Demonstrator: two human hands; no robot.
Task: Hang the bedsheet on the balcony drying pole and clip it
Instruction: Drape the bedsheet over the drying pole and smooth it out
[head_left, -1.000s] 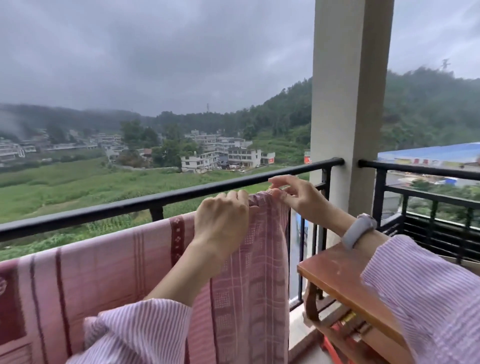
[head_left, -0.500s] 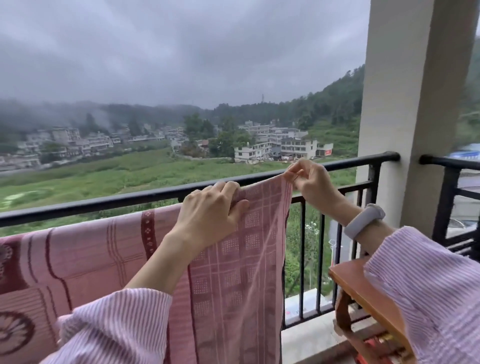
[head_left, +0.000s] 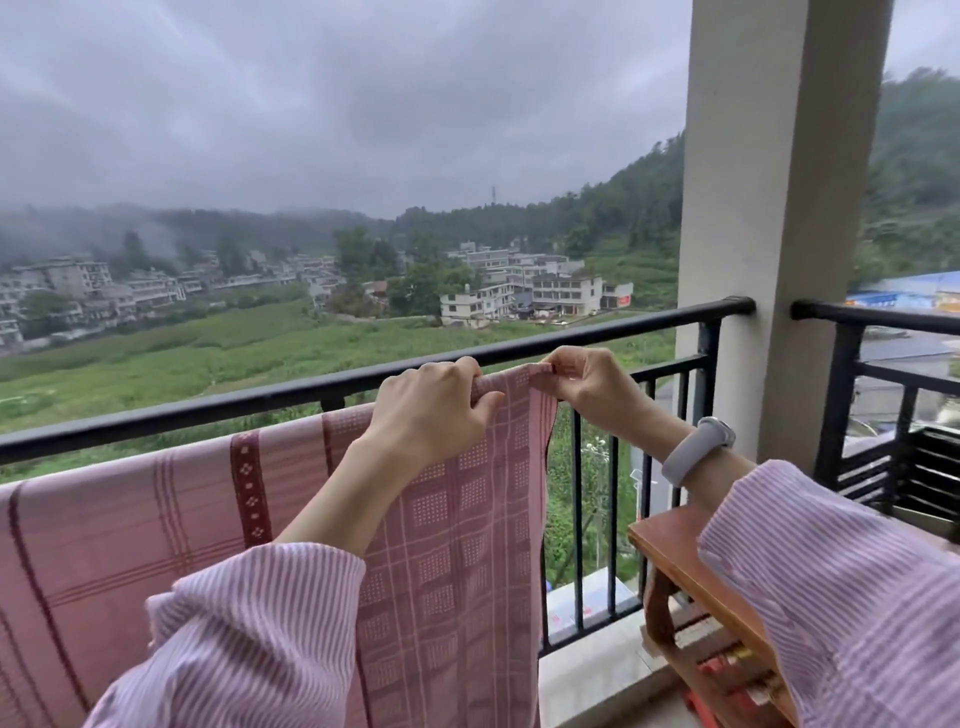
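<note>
A pink bedsheet (head_left: 156, 519) with dark red stripes and checks hangs in front of the black balcony railing (head_left: 208, 410), its top edge just below the rail. My left hand (head_left: 431, 405) grips the top edge near the sheet's right end. My right hand (head_left: 587, 382) pinches the sheet's upper right corner against the rail. A pale band sits on my right wrist. No clip is visible.
A thick beige pillar (head_left: 769, 234) stands to the right where the rail ends. A second railing section (head_left: 883, 322) continues past it. A brown wooden table (head_left: 675, 551) stands low at the right, under my right forearm.
Both hands have stayed on the sheet's top edge. The right hand has drawn the corner up tight to the rail, and my view has shifted.
</note>
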